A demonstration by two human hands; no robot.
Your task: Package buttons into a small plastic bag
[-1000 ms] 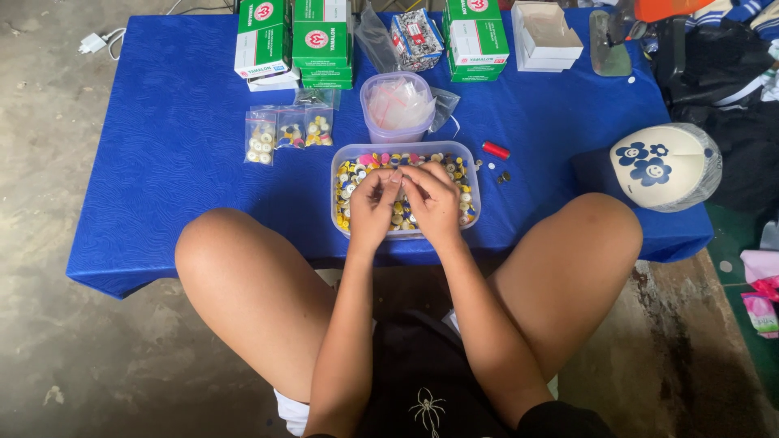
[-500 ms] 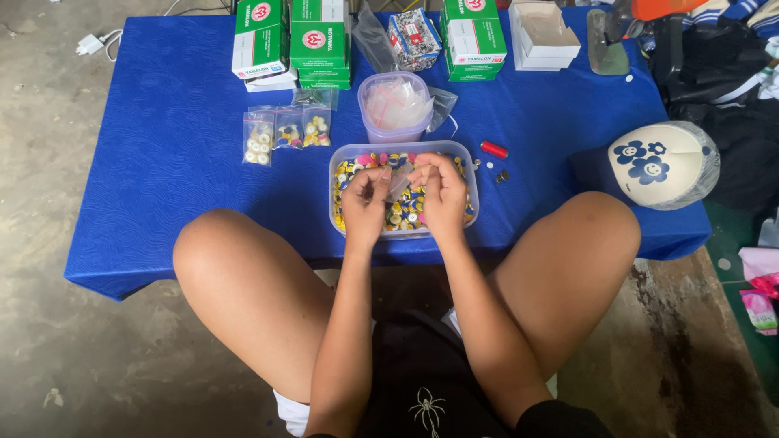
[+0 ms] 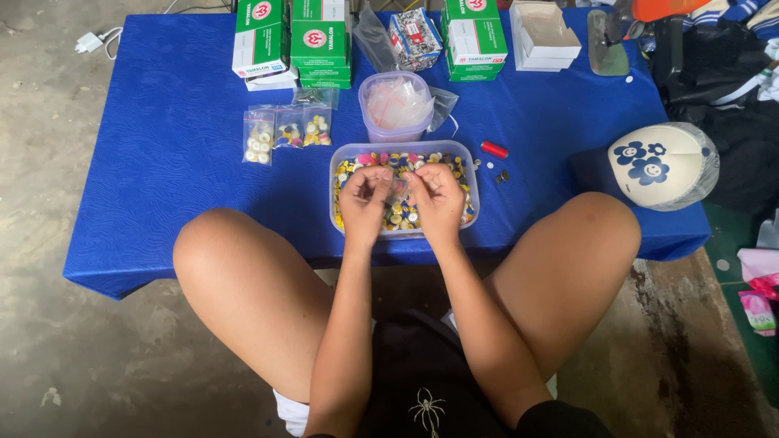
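Blue table (image 3: pixel 162 162) carries my clear tub (image 3: pixel 466 158) of coloured buttons (image 3: pixel 403 212) at its near edge, centre, w/ my left hand (image 3: pixel 365 199) & right hand (image 3: pixel 436 195) over it, fingers narrow, pinching a small clear bag (image 3: pixel 399 188) btwn them.

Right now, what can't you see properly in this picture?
- Head view: what the left hand and right hand pinch between them; the fingers cover it.
- The buttons in the clear tray under both hands; hidden by them.
- The small bags: contents too small to tell.
- The green boxes: tops cut off by the upper edge.
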